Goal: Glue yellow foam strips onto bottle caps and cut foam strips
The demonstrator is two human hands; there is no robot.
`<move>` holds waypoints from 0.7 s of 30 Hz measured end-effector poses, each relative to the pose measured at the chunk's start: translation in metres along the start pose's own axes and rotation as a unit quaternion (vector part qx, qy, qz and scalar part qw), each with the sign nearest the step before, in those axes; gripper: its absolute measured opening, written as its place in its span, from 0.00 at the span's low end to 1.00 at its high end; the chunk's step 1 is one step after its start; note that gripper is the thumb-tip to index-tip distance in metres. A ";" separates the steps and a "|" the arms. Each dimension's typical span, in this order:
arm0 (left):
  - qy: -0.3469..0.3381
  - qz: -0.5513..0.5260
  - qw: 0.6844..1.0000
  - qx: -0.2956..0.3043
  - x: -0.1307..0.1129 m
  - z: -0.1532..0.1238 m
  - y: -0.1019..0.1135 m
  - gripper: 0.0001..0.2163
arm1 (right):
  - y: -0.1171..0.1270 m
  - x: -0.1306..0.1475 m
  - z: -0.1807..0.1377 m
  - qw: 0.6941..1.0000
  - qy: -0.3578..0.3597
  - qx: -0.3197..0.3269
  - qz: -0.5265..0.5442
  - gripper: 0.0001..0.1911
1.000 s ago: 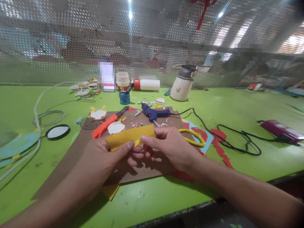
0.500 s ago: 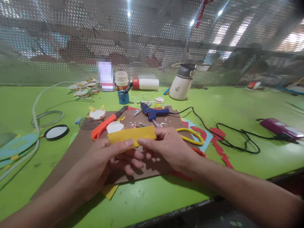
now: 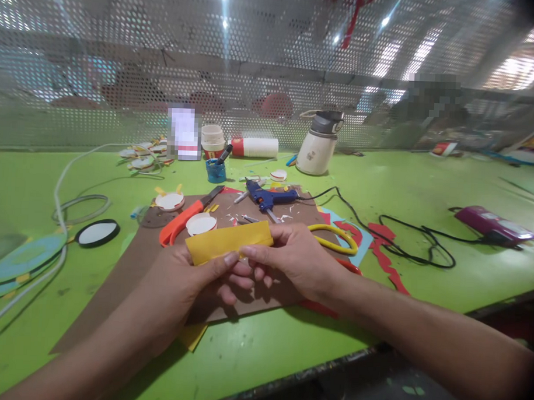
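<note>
A piece of yellow paper (image 3: 224,239), folded along its length, is held up between my two hands over a brown board (image 3: 128,288). My left hand (image 3: 198,276) pinches its lower edge with the thumb in front and the fingers behind. Close beside that thumb, my right hand (image 3: 291,253) grips the right end of the paper. Just behind the paper lie a white paper disc (image 3: 201,224) and an orange utility knife (image 3: 185,216). A blue hot glue gun (image 3: 271,195) rests farther back on the board.
Yellow-handled scissors (image 3: 335,240) and red paper scraps (image 3: 385,254) lie right of the board. A white bottle (image 3: 317,146), paper cups (image 3: 255,147) and a blue pen pot (image 3: 216,171) stand at the back. Black cord (image 3: 415,228) loops at right; a round black-rimmed piece (image 3: 97,233) lies left.
My left thumb has slid a little right along the paper's lower edge, up to my right thumb. The paper's broad face shows slightly more. Both hands keep hold.
</note>
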State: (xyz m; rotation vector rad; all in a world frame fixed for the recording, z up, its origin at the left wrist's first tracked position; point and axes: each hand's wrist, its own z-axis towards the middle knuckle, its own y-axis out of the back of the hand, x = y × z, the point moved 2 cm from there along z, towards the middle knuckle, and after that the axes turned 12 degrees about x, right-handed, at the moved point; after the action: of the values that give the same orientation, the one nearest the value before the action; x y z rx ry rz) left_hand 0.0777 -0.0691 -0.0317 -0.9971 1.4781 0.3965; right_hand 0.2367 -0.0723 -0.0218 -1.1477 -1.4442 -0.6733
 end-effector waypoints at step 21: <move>0.034 0.032 0.998 -0.043 0.003 0.000 0.005 0.15 | 0.002 -0.006 0.005 0.996 0.037 0.041 0.070 0.12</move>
State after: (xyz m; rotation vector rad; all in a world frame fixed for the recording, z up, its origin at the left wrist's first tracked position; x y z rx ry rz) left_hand 0.0742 -0.0666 -0.0359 -1.0415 1.5677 0.4792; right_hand 0.2357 -0.0687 -0.0293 -1.1373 -1.3048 -0.5474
